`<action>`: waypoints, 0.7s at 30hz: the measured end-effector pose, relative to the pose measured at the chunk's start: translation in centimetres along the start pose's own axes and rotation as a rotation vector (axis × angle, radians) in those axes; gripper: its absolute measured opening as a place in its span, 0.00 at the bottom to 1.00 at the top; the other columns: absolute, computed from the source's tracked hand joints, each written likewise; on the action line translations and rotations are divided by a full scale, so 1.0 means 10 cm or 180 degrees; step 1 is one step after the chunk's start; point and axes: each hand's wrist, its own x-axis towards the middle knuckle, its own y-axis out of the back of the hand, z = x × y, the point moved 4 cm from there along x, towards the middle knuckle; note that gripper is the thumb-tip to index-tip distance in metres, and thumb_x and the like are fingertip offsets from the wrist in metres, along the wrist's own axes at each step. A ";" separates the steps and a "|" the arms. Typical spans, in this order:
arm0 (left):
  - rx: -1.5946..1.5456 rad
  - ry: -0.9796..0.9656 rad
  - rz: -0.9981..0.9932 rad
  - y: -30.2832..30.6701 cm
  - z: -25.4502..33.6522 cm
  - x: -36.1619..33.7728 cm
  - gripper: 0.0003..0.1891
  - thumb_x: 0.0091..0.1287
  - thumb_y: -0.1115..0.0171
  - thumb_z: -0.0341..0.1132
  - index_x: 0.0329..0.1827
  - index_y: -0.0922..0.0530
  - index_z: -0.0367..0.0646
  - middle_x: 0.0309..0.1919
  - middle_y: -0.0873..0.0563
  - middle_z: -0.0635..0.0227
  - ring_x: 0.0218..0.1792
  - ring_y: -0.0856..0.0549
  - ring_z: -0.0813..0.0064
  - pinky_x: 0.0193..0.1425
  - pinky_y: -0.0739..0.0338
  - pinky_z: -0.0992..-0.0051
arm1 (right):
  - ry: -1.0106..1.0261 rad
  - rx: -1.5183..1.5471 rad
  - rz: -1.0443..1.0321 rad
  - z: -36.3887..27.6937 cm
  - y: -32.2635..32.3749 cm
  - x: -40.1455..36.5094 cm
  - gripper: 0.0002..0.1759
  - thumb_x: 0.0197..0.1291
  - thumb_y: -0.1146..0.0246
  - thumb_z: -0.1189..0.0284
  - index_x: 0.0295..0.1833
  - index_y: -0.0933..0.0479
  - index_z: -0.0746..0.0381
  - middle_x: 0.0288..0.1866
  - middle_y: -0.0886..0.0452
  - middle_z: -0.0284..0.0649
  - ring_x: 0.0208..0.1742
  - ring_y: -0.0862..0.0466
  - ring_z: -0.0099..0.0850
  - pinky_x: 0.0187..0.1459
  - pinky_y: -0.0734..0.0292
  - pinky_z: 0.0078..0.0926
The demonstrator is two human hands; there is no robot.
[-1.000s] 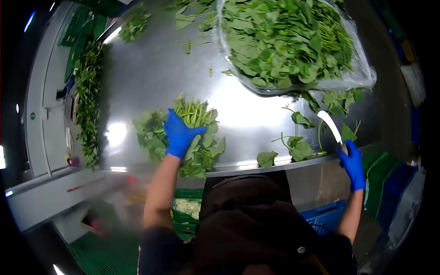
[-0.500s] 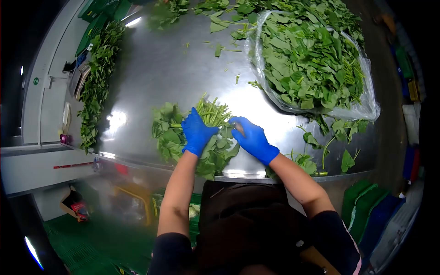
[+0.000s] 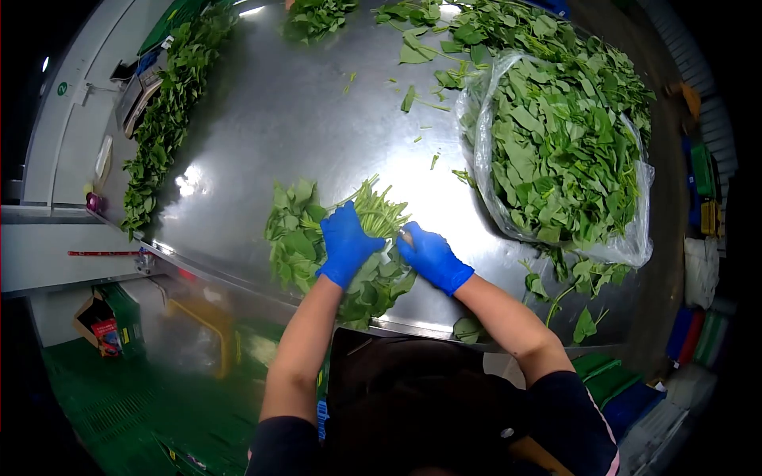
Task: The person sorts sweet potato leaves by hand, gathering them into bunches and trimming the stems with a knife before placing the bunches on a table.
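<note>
A bunch of leafy greens [image 3: 298,246] lies near the table's front edge, cut stems pointing away from me and leaves spreading left and toward me. My left hand [image 3: 348,244], in a blue glove, presses round the bunch just below its stem ends. Close by on the right, my gloved right hand [image 3: 432,258] has its thumb and fingers pinched together against the side of the stems. A small whitish bit shows between the two hands. What the right fingers pinch is too small to make out.
On the right, a clear plastic bag [image 3: 484,143] holds a big heap of loose greens [image 3: 556,151]. A row of greens [image 3: 163,135] lines the table's left edge. Stem scraps and loose sprigs lie on the metal table [image 3: 262,119].
My right hand's fingers have closed together and moved in nearer the left hand and the stems. The left hand keeps its hold. The view has shifted and turned slightly.
</note>
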 end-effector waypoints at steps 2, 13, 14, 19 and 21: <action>-0.0011 0.0053 -0.0096 0.02 -0.02 0.00 0.43 0.32 0.23 0.51 0.51 0.30 0.35 0.39 0.19 0.53 0.42 0.20 0.58 0.50 0.32 0.61 | 0.0208 0.0003 0.0082 -0.08 0.01 -0.01 0.13 0.63 0.46 0.63 0.43 0.32 0.63 0.25 0.22 0.53 0.28 0.20 0.52 0.31 0.25 0.44; 0.0064 -0.0165 0.0125 0.04 0.01 0.01 0.41 0.34 0.24 0.51 0.50 0.30 0.35 0.36 0.20 0.55 0.39 0.21 0.59 0.49 0.34 0.61 | -0.0472 -0.0279 -0.0753 0.13 -0.16 0.47 0.16 0.63 0.48 0.62 0.42 0.32 0.66 0.30 0.21 0.56 0.34 0.20 0.53 0.38 0.26 0.46; 0.0085 -0.0125 0.0085 0.01 -0.01 0.02 0.41 0.34 0.24 0.51 0.50 0.30 0.36 0.36 0.20 0.55 0.39 0.21 0.59 0.48 0.34 0.61 | -0.0577 -0.0384 -0.0939 0.13 -0.18 0.54 0.17 0.63 0.49 0.61 0.41 0.31 0.67 0.32 0.21 0.56 0.37 0.20 0.53 0.40 0.27 0.46; 0.0261 0.0063 0.0095 -0.11 0.00 0.09 0.42 0.36 0.26 0.56 0.50 0.29 0.36 0.36 0.20 0.56 0.39 0.20 0.60 0.47 0.33 0.62 | -0.0221 -0.0650 -0.0857 0.16 -0.21 0.68 0.16 0.63 0.49 0.62 0.40 0.27 0.65 0.34 0.20 0.51 0.37 0.19 0.49 0.40 0.24 0.43; 0.0290 0.0161 -0.0065 -0.15 -0.02 0.06 0.44 0.36 0.27 0.59 0.51 0.30 0.35 0.40 0.20 0.55 0.41 0.20 0.61 0.48 0.32 0.63 | -0.0598 -0.0499 -0.0942 0.24 -0.21 0.56 0.17 0.61 0.48 0.61 0.40 0.27 0.65 0.34 0.20 0.53 0.38 0.19 0.50 0.41 0.24 0.44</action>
